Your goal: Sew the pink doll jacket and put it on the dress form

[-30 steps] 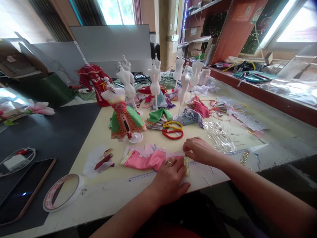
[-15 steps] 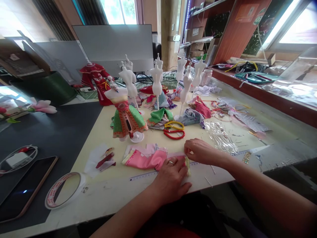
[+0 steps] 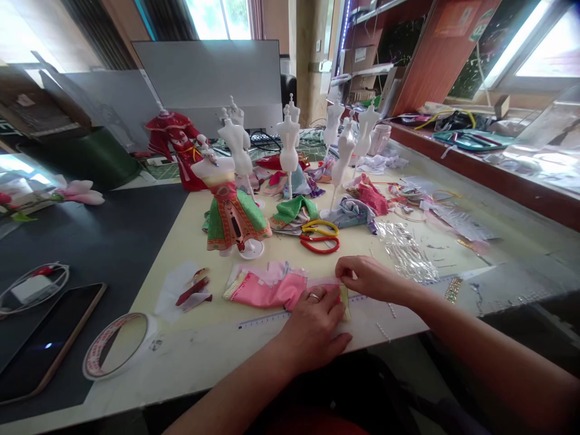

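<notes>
A pink piece of doll clothing [image 3: 267, 290] with a pale, lace-like edge lies on the table in front of me. My left hand [image 3: 317, 326], with a ring on one finger, rests on its right end, fingers laid out across the cloth. At the far right corner of that cloth, my right hand [image 3: 369, 278] has its thumb and fingers drawn together in a pinch. Whatever is between those fingertips is too small or hidden to see. Partly under the cloth runs a clear ruler [image 3: 265, 319].
Scissors [image 3: 319, 235] with red and yellow handles lie beyond the cloth. Behind them stand a dressed doll form [image 3: 235, 211] and several white forms [image 3: 287, 145]. A tape roll [image 3: 118, 345] and a phone [image 3: 49, 341] lie left; a clear bag [image 3: 405, 251] lies right.
My right hand has shifted very slightly at the cloth's corner, still pinched. The left hand stays on the cloth. The view has tipped a little.
</notes>
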Available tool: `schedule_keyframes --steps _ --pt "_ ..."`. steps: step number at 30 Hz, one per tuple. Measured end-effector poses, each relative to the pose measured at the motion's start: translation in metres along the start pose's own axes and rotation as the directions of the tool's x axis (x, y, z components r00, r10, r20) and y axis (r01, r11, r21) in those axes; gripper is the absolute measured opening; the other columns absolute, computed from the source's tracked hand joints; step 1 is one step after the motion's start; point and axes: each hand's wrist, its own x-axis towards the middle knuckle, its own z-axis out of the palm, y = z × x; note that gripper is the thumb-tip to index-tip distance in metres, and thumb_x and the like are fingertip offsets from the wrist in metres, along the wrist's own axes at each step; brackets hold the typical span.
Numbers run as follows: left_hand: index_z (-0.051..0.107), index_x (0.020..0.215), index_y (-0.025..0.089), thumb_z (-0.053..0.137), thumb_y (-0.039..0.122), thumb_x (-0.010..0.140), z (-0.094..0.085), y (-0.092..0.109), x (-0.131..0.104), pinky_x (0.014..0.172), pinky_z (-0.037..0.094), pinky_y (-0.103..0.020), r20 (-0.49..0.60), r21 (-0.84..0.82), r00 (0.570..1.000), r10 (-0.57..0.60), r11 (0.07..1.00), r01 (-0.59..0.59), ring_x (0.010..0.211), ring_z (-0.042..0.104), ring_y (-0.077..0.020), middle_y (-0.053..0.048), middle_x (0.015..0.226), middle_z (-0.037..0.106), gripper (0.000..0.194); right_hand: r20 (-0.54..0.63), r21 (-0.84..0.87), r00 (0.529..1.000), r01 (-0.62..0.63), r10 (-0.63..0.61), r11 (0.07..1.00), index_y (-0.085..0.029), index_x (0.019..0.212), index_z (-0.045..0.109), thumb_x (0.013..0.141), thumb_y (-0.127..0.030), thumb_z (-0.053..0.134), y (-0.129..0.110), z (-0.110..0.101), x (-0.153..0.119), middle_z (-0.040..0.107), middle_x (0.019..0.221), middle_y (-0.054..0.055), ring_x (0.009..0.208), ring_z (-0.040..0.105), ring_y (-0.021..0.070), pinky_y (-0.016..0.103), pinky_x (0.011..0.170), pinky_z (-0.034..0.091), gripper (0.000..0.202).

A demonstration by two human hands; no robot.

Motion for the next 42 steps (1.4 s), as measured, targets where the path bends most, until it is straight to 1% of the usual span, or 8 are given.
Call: schedule_keyframes --steps 5,11,19,22,25,29,36,42 --pt "0.057 0.101 0.015 0.056 0.038 0.078 0.000 0.000 0.000 0.091 0.041 -0.044 0.003 0.001 1.000 0.001 1.000 -0.001 0.107 0.046 -0.0288 -0.010 0.126 0.051 0.033 0.004 0.055 1.000 0.010 -0.010 0.998 -0.018 0.079 0.061 0.076 -0.013 0.048 0.005 0.001 0.000 0.063 0.076 0.001 0.065 0.053 0.0128 0.022 0.058 0.038 0.014" --pt "0.057 0.101 0.015 0.056 0.038 0.078 0.000 0.000 0.000 0.090 0.041 -0.044 0.002 -0.009 1.000 0.001 1.000 -0.001 0.105 0.047 -0.0287 -0.010 0.124 0.053 0.033 -0.010 0.037 1.000 -0.008 0.008 0.999 -0.018 0.089 0.064 0.076 -0.013 0.050 0.008 0.006 0.003 0.065 0.081 0.003 0.068 0.055 0.0139 0.023 0.062 0.039 0.020" --pt "0.057 0.102 0.015 0.056 0.038 0.078 0.001 -0.001 0.000 0.091 0.040 -0.044 -0.017 0.003 1.000 0.012 1.000 -0.012 0.107 0.047 -0.0291 -0.011 0.125 0.052 0.034 0.008 0.009 1.000 0.000 0.000 1.000 -0.020 0.075 0.066 0.073 -0.008 0.052 0.004 0.004 -0.002 0.063 0.076 0.000 0.064 0.053 0.0123 0.023 0.059 0.037 0.018" --pt "0.057 0.103 0.015 0.056 0.038 0.078 0.001 -0.001 0.000 0.092 0.040 -0.045 -0.018 0.004 1.000 0.010 1.000 -0.010 0.108 0.047 -0.0297 -0.011 0.127 0.051 0.034 -0.020 -0.015 0.999 0.032 -0.033 0.999 -0.020 0.074 0.065 0.074 -0.006 0.051 0.002 0.005 -0.005 0.062 0.077 0.000 0.066 0.053 0.0126 0.023 0.062 0.037 0.020" --pt "0.056 0.105 0.015 0.055 0.038 0.078 0.001 -0.001 -0.001 0.092 0.040 -0.046 -0.015 -0.001 1.000 0.007 1.000 -0.007 0.109 0.046 -0.0307 -0.011 0.129 0.050 0.035 -0.049 -0.054 0.994 0.096 -0.098 0.994 -0.019 0.075 0.065 0.075 -0.005 0.052 0.001 0.008 -0.008 0.061 0.078 0.001 0.071 0.054 0.0141 0.026 0.069 0.038 0.018" --pt "0.056 0.105 0.015 0.054 0.038 0.079 0.001 0.000 -0.002 0.091 0.040 -0.046 -0.019 -0.012 1.000 0.007 1.000 -0.008 0.109 0.047 -0.0311 -0.011 0.128 0.051 0.035 -0.071 -0.071 0.985 0.150 -0.155 0.986 -0.017 0.077 0.065 0.078 -0.004 0.053 0.001 0.010 -0.011 0.060 0.078 0.002 0.075 0.055 0.0154 0.029 0.075 0.038 0.018" --pt "0.056 0.105 0.015 0.055 0.038 0.079 0.001 0.000 -0.001 0.092 0.039 -0.046 -0.017 -0.017 1.000 0.007 1.000 -0.007 0.109 0.047 -0.0306 -0.011 0.127 0.052 0.035 -0.089 -0.080 0.974 0.200 -0.207 0.977 -0.017 0.079 0.066 0.081 -0.005 0.053 0.000 0.009 -0.015 0.060 0.079 0.003 0.078 0.055 0.0165 0.031 0.077 0.038 0.017" --pt "0.057 0.103 0.015 0.056 0.036 0.078 0.000 0.000 -0.001 0.094 0.039 -0.045 -0.025 -0.003 1.000 0.006 1.000 -0.006 0.112 0.046 -0.0307 -0.014 0.131 0.046 0.034 -0.098 -0.070 0.970 0.215 -0.222 0.974 -0.017 0.082 0.067 0.081 -0.006 0.053 0.001 0.010 -0.017 0.060 0.080 0.003 0.079 0.054 0.0167 0.032 0.079 0.038 0.018"
